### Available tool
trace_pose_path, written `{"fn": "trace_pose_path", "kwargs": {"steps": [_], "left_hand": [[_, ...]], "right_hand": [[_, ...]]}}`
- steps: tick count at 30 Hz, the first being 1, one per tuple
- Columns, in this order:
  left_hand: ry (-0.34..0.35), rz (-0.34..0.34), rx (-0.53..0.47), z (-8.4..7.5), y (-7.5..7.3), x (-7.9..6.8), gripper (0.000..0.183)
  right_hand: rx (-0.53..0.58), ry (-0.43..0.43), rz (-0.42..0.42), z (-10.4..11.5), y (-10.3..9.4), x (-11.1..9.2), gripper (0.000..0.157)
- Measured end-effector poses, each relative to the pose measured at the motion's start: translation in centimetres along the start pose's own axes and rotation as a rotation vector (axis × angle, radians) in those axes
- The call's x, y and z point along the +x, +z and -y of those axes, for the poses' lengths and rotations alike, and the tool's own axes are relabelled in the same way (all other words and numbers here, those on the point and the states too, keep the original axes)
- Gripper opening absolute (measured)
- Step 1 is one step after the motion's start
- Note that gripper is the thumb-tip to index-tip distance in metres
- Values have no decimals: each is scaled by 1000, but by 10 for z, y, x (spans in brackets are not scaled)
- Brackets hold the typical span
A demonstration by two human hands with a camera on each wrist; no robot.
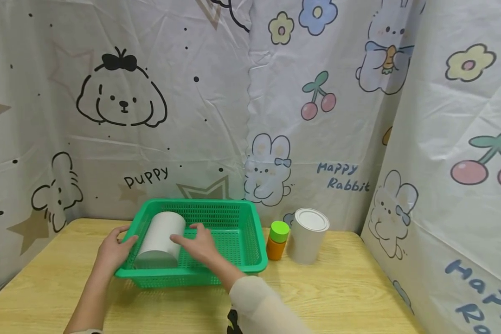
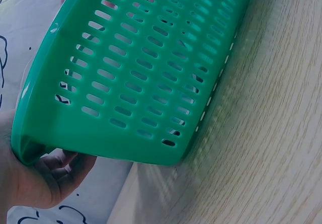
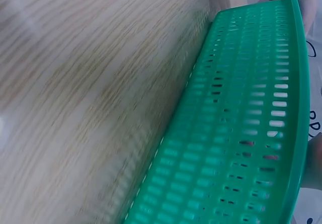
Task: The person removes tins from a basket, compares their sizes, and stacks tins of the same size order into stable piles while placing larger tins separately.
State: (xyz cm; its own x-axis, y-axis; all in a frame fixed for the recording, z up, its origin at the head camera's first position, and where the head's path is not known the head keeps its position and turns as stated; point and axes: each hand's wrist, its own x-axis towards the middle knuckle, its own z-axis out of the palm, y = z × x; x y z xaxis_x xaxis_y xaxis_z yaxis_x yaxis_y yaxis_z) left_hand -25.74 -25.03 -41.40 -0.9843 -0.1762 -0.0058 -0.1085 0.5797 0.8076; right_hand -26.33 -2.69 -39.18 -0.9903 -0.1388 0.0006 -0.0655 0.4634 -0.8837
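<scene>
A green plastic basket (image 1: 238,218) with slotted walls stands on the table. Inside it, toward the left, a plain white can (image 1: 160,236) lies on its side. At the basket's left end, my left hand (image 1: 113,250) grips the rim; the left wrist view shows its curled fingers (image 2: 75,171) beneath the rim's corner. My right hand (image 1: 202,246) reaches over the front wall into the basket, just right of the can. Its thumb is at the can's side and its fingers are spread apart from the thumb. In the right wrist view, the basket wall (image 3: 241,108) hides most of that hand.
Right of the basket stands a small orange bottle (image 1: 275,248) with a lime-green cap. Close beside it is an upright white can (image 1: 306,241) with a lid. The wooden table (image 1: 338,297) meets a printed cloth (image 1: 208,125) at the back and right.
</scene>
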Motion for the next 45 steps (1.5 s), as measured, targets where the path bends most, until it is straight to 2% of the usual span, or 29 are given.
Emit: {"fn": "trace_pose_path", "kwargs": {"steps": [8,17,36,45], "left_hand": [[15,-10,-2,-2,1,1,63],[15,-12,2,-4,1,0,62],[15,-12,7,-5,-2,0,62],[17,-13,2,-3,-1,-3,62]], "right_hand": [[114,69,6,5,15,10,70],[234,191,-6,11,35,16,81],[292,253,-42,19,53,19,95],[318,326,25,15,55,23,97]]}}
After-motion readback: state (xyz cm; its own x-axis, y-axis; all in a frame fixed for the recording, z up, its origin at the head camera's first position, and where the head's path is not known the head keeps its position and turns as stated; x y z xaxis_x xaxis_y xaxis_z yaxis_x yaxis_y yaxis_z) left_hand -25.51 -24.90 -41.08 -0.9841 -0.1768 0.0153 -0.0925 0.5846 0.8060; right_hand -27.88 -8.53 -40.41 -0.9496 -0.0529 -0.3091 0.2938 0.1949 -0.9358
